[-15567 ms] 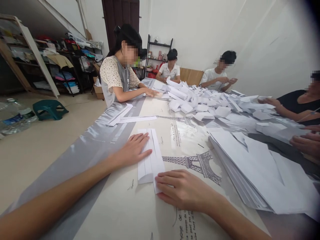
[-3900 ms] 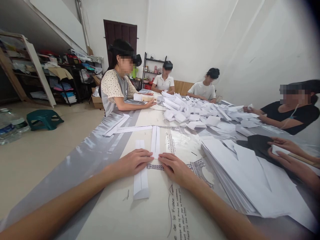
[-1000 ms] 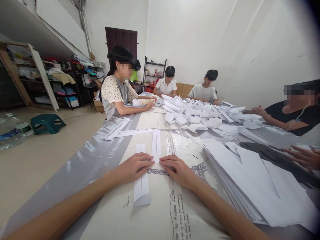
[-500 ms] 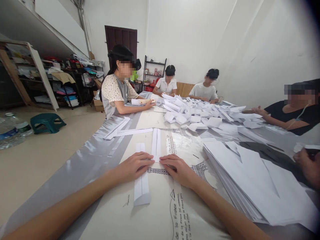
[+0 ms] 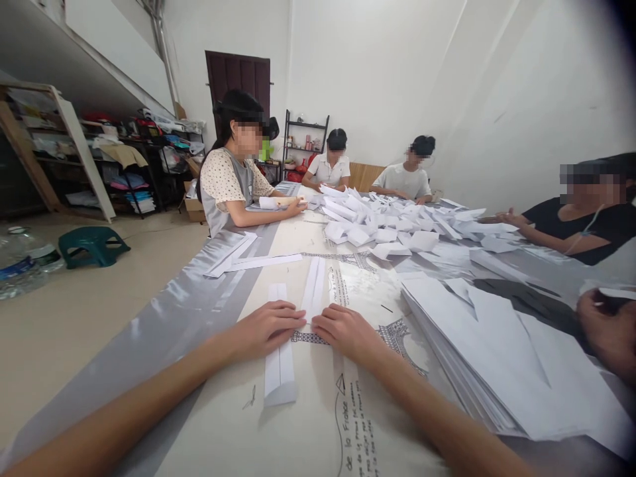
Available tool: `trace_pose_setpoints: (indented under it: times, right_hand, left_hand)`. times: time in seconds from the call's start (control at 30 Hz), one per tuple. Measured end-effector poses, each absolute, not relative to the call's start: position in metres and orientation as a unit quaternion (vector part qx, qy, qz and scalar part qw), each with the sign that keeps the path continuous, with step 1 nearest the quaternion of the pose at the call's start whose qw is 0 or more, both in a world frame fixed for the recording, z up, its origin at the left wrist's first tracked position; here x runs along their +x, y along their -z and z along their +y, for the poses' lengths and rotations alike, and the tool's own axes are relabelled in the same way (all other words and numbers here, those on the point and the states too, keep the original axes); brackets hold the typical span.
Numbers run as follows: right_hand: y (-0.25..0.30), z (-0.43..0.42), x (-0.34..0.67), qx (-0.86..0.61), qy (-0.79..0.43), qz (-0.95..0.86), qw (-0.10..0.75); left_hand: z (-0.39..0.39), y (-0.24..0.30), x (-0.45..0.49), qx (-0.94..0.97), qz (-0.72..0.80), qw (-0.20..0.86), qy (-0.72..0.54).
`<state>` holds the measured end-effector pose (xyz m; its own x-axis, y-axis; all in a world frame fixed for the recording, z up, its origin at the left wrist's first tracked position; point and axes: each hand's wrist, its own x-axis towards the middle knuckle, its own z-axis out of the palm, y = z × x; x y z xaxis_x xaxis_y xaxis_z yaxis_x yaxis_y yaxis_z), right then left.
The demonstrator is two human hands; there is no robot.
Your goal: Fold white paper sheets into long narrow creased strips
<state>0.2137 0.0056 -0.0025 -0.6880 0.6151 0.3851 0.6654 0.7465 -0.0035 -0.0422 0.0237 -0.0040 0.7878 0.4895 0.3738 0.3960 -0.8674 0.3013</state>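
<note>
A narrow white folded paper strip (image 5: 315, 289) lies on the table in front of me, its far end tilted slightly right. My left hand (image 5: 271, 326) is closed, fingers together, with its fingertips at the strip's near left corner. At the near right corner, my right hand (image 5: 346, 331) has its fingers bent and pressed together on the paper. Both thumbs are mostly hidden. A second folded strip (image 5: 279, 384) with a lengthwise crease runs beneath my left hand, showing on both sides of it.
Further left lie more folded strips (image 5: 231, 255). A heap of folded white papers (image 5: 382, 222) covers the middle of the table. On the right is a stack of white sheets (image 5: 497, 351), with a co-worker's hand (image 5: 603, 331) beside it. Several people sit around the table.
My right hand has shifted slightly left, closer to my left hand. The strip between them has turned a little, its far end swinging right. The second strip stays under my left hand.
</note>
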Motion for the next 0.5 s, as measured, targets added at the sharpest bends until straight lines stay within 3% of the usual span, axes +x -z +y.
trace_pose_setpoints:
  times: [0.23,0.5]
  right_hand:
    - [-0.005,-0.014,0.221,-0.326,0.144,-0.926,0.122]
    - [-0.014,-0.028,0.218,-0.304,0.14,-0.938,0.095]
  left_hand:
    - [0.016,-0.002,-0.041,0.946,0.19,0.143,-0.222]
    - [0.014,-0.004,-0.042,0.93,0.199,0.147,-0.271]
